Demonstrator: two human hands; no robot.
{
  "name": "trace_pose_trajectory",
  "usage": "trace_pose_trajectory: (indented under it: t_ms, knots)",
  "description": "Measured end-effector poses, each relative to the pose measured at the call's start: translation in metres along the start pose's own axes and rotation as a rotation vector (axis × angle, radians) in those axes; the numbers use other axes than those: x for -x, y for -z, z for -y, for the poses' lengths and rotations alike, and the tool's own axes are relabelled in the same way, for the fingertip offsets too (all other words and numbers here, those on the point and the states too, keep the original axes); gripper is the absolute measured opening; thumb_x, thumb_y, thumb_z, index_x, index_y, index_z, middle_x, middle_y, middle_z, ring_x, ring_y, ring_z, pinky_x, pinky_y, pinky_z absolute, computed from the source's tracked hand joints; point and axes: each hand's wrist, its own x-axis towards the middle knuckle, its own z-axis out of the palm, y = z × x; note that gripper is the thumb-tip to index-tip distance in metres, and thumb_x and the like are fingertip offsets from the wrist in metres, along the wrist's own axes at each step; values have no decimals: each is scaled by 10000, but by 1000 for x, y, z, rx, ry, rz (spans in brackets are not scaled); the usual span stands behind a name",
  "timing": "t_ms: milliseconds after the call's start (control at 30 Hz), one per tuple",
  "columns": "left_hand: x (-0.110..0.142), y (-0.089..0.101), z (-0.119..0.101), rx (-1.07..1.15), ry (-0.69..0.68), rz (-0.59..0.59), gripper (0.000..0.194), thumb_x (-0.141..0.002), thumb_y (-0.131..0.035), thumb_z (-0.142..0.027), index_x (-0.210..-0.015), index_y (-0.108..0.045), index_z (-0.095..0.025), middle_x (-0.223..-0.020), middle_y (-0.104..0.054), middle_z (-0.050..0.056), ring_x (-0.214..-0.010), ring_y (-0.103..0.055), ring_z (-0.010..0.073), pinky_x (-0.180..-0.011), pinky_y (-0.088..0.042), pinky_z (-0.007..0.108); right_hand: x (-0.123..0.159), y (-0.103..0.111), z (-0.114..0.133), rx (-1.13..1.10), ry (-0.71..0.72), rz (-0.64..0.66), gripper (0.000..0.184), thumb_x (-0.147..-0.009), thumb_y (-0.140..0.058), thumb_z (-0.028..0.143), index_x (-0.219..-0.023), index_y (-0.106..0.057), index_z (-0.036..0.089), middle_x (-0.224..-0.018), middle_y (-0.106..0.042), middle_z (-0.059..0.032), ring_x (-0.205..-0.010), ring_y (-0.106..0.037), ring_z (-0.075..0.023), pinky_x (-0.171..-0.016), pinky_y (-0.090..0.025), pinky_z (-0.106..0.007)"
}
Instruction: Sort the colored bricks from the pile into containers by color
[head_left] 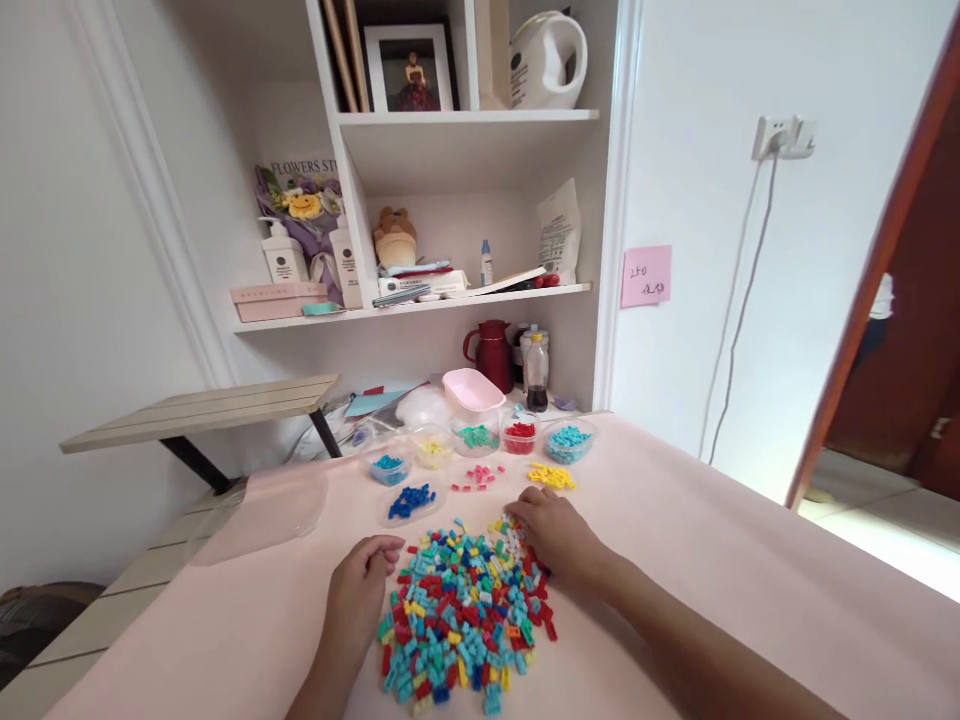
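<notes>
The mixed pile of small toy bricks (pixel 465 610) lies on the pink-covered surface (pixel 750 560) between the two hands, with its longer run reaching from the far fingertips back toward the person. The right hand (pixel 551 530) is nearer to the pile's far right edge: its grip points leftward and slightly away, down among whitish bricks (pixel 513 541), and most of the pile spreads to the left of that grip and back toward the person. Thumb and fingers there are drawn narrowly together, but whether a brick is pinched between them cannot be told. The left hand (pixel 356 590) is just beside the pile's left edge, its fingers loosely curled and pointing in toward the bricks; no brick shows in it, though the inside of the curl is hidden. Single bricks lie at every angle, so no one long axis stands out among them. Beyond the right grip and a little to its right sits a loose group of yellow bricks (pixel 551 476); beyond it and to its left are scattered pink bricks (pixel 480 478). Farther out, roughly straight past that grip, stands the tub of red bricks (pixel 520 450). The dark blue bricks (pixel 412 500) lie just beyond the left grip, slightly to its right.
</notes>
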Motion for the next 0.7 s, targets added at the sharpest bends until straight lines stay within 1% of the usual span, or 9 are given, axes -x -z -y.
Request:
trace_pose_trajectory:
  t_ms: [33,100,167,200,300,400,533,600,700]
  knots:
    - [0,0,0,-4,5,-1,347,-627,-466,-349,-771,-733,-181,-720,-688,55,-694,-618,225,-726,-483,357,0,-1,3,-20,24,18,353,-806,-470,98,-1056,-694,205,-1065,-645,-120,-1027,-562,-269,-882,-418,-368]
    - [-1,0,0,-8,13,-3,348,-629,-467,-350,-778,-734,-183,-714,-686,50,-701,-621,224,-735,-480,355,0,2,8,-158,77,33,353,-816,-441,89,-1018,-701,216,-1049,-657,-89,-989,-584,-225,-864,-436,-320]
    - [-1,0,0,-9,16,-6,351,-635,-468,-355,-788,-735,-186,-705,-683,44,-712,-624,220,-744,-479,348,0,7,8,-299,97,6,361,-844,-403,101,-1021,-696,218,-1047,-665,-70,-963,-599,-190,-849,-448,-285]
    - [0,0,-1,-8,17,-8,353,-635,-469,-357,-791,-736,-185,-702,-681,42,-713,-624,219,-746,-478,346,-1,9,6,-328,88,-20,361,-850,-398,109,-1035,-690,214,-1051,-667,-70,-966,-600,-188,-851,-450,-285]
    - [0,1,-3,-5,26,-15,355,-621,-483,-363,-780,-739,-176,-695,-679,45,-693,-619,216,-732,-481,349,-3,12,-5,-306,39,-58,356,-845,-406,120,-1054,-685,195,-1044,-674,-84,-985,-597,-207,-864,-447,-310]
    - [0,1,-6,4,28,-16,351,-617,-499,-365,-779,-743,-171,-688,-681,46,-685,-621,217,-728,-486,354,-3,10,-14,-281,2,-19,341,-839,-426,134,-1044,-692,193,-1037,-678,-85,-981,-599,-217,-864,-448,-319]
    - [1,1,-7,20,18,-22,330,-635,-502,-358,-769,-744,-178,-669,-680,42,-696,-631,220,-731,-493,354,0,5,-14,-284,16,46,319,-837,-444,155,-1004,-711,210,-1012,-685,-73,-966,-593,-226,-860,-445,-336]
    - [1,1,-7,26,13,-25,323,-636,-500,-350,-759,-743,-177,-671,-683,45,-684,-628,218,-723,-496,354,0,2,-12,-357,18,68,323,-834,-437,151,-985,-716,216,-1001,-690,-58,-921,-604,-206,-828,-456,-317]
    - [2,1,-7,37,7,-25,319,-644,-487,-335,-754,-741,-175,-670,-682,48,-669,-624,214,-712,-498,351,-5,1,-8,-449,-83,103,335,-826,-419,147,-967,-718,198,-919,-705,-47,-785,-626,-176,-709,-476,-282]
